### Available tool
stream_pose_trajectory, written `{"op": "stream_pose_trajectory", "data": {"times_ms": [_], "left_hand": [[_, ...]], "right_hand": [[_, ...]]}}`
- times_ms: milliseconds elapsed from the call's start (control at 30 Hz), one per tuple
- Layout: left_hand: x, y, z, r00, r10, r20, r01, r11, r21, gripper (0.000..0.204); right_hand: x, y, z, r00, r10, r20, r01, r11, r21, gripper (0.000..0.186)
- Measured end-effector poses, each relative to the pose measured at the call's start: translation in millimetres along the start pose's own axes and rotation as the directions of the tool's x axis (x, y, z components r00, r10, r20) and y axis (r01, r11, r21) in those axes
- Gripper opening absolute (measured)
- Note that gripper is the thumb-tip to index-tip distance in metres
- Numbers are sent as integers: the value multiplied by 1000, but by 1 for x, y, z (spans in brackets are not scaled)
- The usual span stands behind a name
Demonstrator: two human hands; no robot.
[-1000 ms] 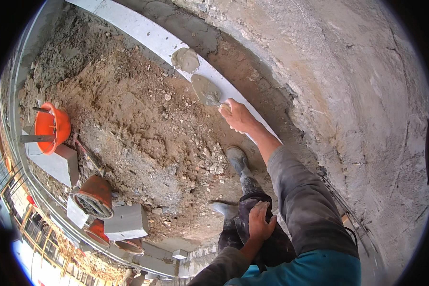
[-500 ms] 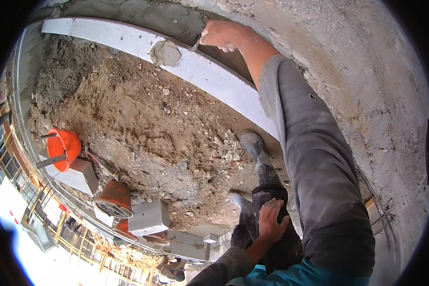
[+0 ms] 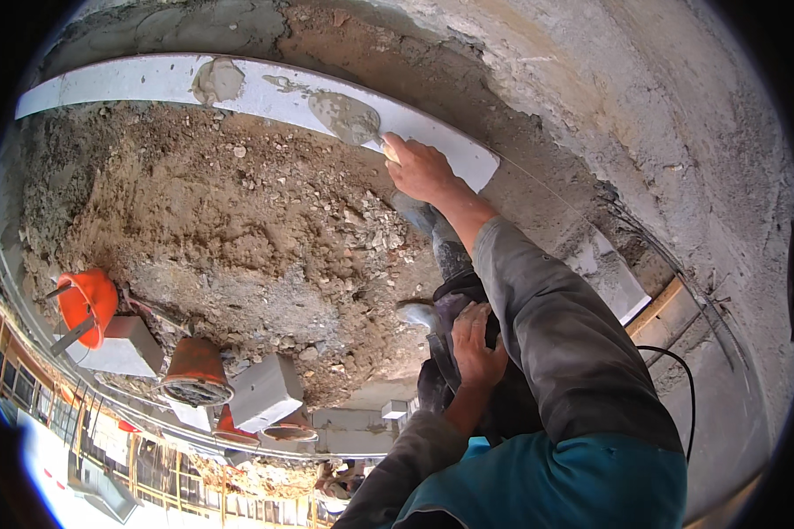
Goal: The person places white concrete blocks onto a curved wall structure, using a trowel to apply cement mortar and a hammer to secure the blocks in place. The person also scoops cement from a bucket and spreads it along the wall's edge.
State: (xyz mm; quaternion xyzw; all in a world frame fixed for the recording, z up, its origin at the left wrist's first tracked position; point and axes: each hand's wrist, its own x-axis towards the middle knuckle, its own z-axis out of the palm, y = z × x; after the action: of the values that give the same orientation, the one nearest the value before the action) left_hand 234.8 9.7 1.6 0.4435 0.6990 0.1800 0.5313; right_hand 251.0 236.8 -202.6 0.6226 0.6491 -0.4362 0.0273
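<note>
My right hand (image 3: 425,169) is closed around the handle of a trowel (image 3: 348,119), whose blade is smeared with grey mortar. The blade lies over the long white board (image 3: 445,141), which looks bent by the lens. Left of the trowel, a patch of wet mortar (image 3: 219,81) sits on the board, with a thin smear between the two. My left hand (image 3: 476,346) rests on my dark-trousered knee, fingers stretched out and holding nothing.
A rough wall (image 3: 670,115) rises at the right. Rubbly soil (image 3: 238,220) lies below the board. Lower left are an orange bucket (image 3: 90,304), a dirty brown bucket (image 3: 198,370) and grey blocks (image 3: 269,392). A black cable (image 3: 690,388) and bars run at the right.
My right hand has come back from the board's far edge, nearer to me, and the trowel blade now shows over the board. My view has shifted; my left hand stays on my knee.
</note>
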Motion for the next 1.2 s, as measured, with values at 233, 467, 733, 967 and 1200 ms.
{"op": "stream_pose_trajectory", "data": {"times_ms": [233,467,733,967,1200], "left_hand": [[-36,-17,14,998,59,10,-59,998,12,51],[-117,-83,0,989,-85,-124,96,991,91,54],[-370,-282,-140,805,-313,-504,468,857,215,54],[-581,-405,-151,653,-439,-617,658,732,175,44],[-607,-356,-81,703,-507,-499,458,859,-228,33]], "right_hand": [[-167,110,12,976,193,-103,-196,980,-26,51],[-307,138,-26,942,328,-69,-331,943,-32,51],[-426,32,-8,993,108,-54,-101,987,124,51],[-536,-50,62,980,-156,122,96,913,397,55],[-587,-103,80,875,-351,334,238,912,334,41]]}}
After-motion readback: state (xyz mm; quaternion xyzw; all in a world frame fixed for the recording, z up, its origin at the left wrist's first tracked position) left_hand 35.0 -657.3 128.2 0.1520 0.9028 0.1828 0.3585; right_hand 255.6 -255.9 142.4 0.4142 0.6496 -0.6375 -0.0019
